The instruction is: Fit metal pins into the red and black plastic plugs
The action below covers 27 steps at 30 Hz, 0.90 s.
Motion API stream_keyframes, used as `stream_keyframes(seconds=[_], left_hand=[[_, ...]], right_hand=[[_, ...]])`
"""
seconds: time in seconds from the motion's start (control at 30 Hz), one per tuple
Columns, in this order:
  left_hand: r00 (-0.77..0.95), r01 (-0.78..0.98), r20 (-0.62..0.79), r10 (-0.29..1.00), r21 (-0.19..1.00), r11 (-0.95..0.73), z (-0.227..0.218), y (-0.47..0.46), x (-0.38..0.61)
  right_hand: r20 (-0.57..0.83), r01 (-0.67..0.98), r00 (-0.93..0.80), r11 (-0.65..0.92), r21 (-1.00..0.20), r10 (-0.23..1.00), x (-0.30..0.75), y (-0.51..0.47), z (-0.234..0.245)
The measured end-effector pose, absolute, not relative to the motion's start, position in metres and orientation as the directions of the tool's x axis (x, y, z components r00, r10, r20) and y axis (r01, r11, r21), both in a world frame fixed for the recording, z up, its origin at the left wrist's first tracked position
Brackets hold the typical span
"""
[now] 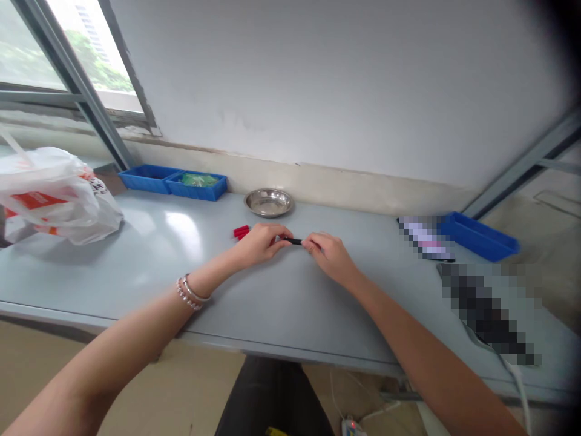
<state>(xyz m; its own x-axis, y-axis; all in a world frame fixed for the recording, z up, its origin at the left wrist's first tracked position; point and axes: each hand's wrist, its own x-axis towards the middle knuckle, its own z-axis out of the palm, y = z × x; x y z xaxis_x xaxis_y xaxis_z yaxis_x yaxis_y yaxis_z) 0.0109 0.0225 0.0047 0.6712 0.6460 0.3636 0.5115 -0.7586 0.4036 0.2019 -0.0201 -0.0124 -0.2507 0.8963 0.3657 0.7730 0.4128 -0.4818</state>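
Observation:
A thin black pen-like stick (295, 241) spans the gap between my two hands above the grey table. My left hand (267, 240) pinches its left end between thumb and fingers. At the other end, the fingers of my right hand (323, 247) are closed around it. Both ends are hidden by the fingers, so its exact kind cannot be made out. Several short red cylinders (241, 231) lie on the tabletop just behind my left hand, which partly covers them. A shallow round metal dish (269, 203) stands beyond my hands, near the wall.
Two blue trays (149, 178) sit at the back left; one contains a green packet (198, 180). A white plastic bag (63, 197) stands far left. To the right are a blurred phone-like object (424, 240), another blue tray (481, 236) and a blurred dark object (488, 312) with a white cable.

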Motion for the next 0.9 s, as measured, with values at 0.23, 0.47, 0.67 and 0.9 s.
stream_keyframes(seconds=[0.23, 0.47, 0.67, 0.9], left_hand=[[0.68, 0.5, 0.382, 0.625, 0.382, -0.777, 0.004, 0.021, 0.012], [0.611, 0.642, 0.401, 0.683, 0.255, -0.723, 0.009, 0.034, 0.0], [0.188, 0.968, 0.228, 0.955, 0.121, -0.219, 0.013, 0.07, -0.042], [0.095, 0.992, 0.138, 0.986, 0.074, -0.106, -0.002, 0.09, -0.062]], right_hand=[[0.362, 0.763, -0.257, 0.418, -0.494, 0.896, 0.202, -0.02, -0.014], [0.362, 0.756, -0.172, 0.358, -0.548, 0.916, 0.21, -0.015, -0.012], [0.338, 0.854, 0.016, 0.163, -0.495, 0.941, 0.246, 0.003, -0.013], [0.145, 0.918, 0.09, -0.026, -0.396, 0.985, 0.266, 0.009, -0.02]])
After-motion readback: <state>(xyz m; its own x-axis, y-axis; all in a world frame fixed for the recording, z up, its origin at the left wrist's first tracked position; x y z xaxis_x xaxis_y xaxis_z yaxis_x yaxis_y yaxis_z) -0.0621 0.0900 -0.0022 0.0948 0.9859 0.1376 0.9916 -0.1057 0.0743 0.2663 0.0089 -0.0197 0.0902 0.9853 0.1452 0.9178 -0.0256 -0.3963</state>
